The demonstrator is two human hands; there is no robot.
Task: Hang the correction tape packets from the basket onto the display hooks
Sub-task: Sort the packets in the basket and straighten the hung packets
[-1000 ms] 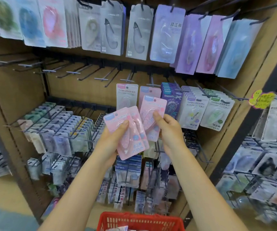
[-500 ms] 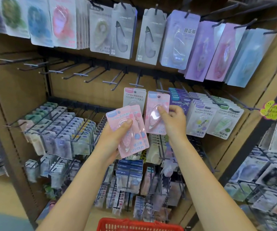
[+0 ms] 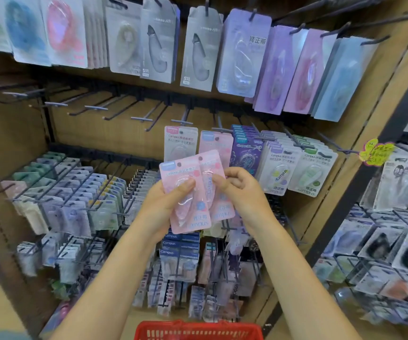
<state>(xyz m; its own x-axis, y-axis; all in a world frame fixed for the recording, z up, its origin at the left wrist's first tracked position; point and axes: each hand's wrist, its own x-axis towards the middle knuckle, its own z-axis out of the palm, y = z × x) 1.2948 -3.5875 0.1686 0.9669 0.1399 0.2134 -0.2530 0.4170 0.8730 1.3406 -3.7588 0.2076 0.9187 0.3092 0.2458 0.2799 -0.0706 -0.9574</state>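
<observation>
My left hand [image 3: 157, 211] grips two pink correction tape packets fanned out, thumb pressed on the front packet [image 3: 174, 174]. My right hand [image 3: 243, 190] pinches the right edge of the rear pink packet [image 3: 222, 213], fingers curled. Just behind them, one pink packet [image 3: 219, 143] hangs on a display hook, next to a white packet [image 3: 181, 142]. The red basket [image 3: 198, 332] sits at the bottom edge, below my arms; its contents are hidden.
A row of bare hooks [image 3: 95, 107] runs across the middle left of the wooden display. Purple [image 3: 243, 153] and white-green packets [image 3: 313, 168] hang right of the pink one. Full hooks crowd the rows above, below and a rack at right [image 3: 394, 241].
My right hand hung the pink packet it held on the hook, let go, and came back down to the packets in my left hand. The view tilted slightly up.
</observation>
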